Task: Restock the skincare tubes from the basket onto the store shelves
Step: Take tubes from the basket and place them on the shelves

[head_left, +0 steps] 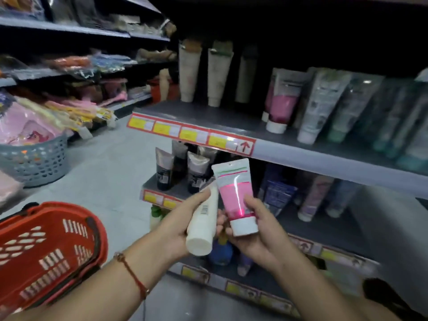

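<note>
Pink and white, the tube (236,193) in our right hand (257,230) stands cap-down, crimped end up, the same way the matching pink tubes (281,105) stand on the upper shelf (289,147); we judge it is held this way so it can go straight into that row. Our right grip is clamped on its lower half, thumb on the front, fingers behind the cap. Our left hand (178,225) is wrapped around a cream tube (203,225), which lies tilted, cap toward us, barcode showing; it looks like the tall pale tubes (203,72) at the shelf's far left, so we take it to be waiting its turn. The two tubes almost touch in front of the middle shelf. The red basket (46,249) hangs at our left forearm, close by for the next pick; we cannot see inside it.
</note>
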`<state>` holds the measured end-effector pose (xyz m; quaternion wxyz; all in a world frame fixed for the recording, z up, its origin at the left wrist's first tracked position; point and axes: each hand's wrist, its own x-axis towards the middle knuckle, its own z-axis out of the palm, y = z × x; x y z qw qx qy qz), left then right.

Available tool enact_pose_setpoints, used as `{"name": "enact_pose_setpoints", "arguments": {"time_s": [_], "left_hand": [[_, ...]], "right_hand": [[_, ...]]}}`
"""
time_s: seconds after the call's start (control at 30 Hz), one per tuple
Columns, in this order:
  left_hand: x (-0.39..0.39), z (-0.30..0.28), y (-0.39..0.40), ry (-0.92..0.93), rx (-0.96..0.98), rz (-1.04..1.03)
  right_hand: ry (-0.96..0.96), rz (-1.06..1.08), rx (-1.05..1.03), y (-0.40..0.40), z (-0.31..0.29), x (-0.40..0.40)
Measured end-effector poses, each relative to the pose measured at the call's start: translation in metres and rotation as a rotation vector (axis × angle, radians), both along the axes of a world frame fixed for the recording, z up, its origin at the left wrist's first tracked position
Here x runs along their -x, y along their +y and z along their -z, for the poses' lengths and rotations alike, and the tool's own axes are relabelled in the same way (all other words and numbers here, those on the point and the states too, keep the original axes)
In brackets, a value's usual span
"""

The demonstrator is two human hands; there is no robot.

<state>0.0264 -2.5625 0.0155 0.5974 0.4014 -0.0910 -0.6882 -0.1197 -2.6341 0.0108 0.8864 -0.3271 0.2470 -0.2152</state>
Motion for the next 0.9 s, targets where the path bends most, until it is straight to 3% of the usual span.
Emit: {"name": "enact_pose_setpoints", "arguments": {"time_s": [0.17, 0.33, 0.63, 0.77, 0.9], "left_hand": [[0.005, -0.028, -0.009, -0.03, 0.022, -0.13], [0.008, -0.037, -0.003, -0.024, 0.067, -0.129], [-0.004, -0.046, 0.006, -0.076, 0.172, -0.188], [-0.006, -0.049, 0.008, -0.088, 0.185, -0.219], [-0.01, -0.049, 0.012, -0.097, 0.21, -0.216]], "right_hand": [[0.043, 0.169, 0.218, 0.004, -0.01, 0.027], [0.093, 0.339, 0.4, 0.003, -0.025, 0.033], [0.46, 0.788, 1.105, -0.044, -0.127, 0.018], [0.676, 0.805, 1.301, -0.087, -0.148, -0.006], [0.783, 0.743, 1.349, -0.11, -0.136, -0.028]]}}
